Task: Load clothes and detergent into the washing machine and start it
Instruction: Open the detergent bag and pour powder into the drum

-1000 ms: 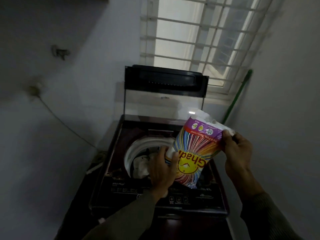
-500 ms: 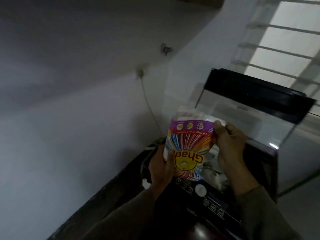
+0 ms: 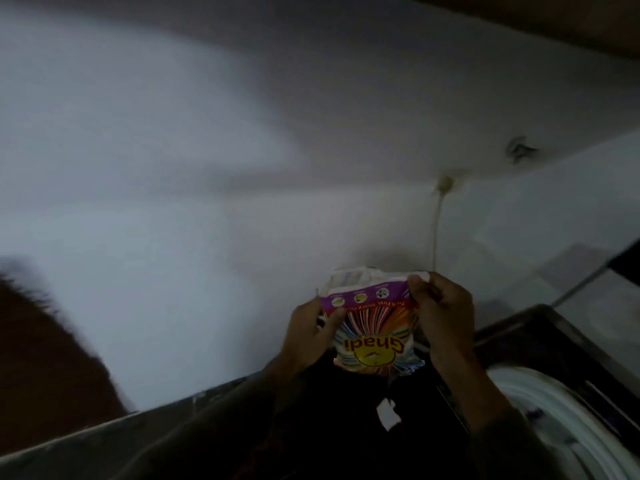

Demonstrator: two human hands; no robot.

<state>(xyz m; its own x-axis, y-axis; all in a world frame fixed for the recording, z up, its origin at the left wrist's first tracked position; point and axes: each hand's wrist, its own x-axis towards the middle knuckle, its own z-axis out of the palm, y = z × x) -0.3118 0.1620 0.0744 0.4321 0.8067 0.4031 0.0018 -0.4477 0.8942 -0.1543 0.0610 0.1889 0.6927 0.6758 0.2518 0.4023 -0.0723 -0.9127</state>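
white wall (image 3: 207, 168) fills most of the view | washing machine (image 3: 540, 337) low right, white drum rim (image 3: 561, 410) showing | detergent packet (image 3: 377, 344) held up left of the drum, print upside down to me | my left grip (image 3: 308, 337) pinches its left edge | my right grip (image 3: 443, 313) pinches its top right corner | cable (image 3: 437, 230) hangs down the wall behind

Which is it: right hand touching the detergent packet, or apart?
Touching. The head view shows the right hand pinching the top corner of the detergent packet, fingers curled over its edge.
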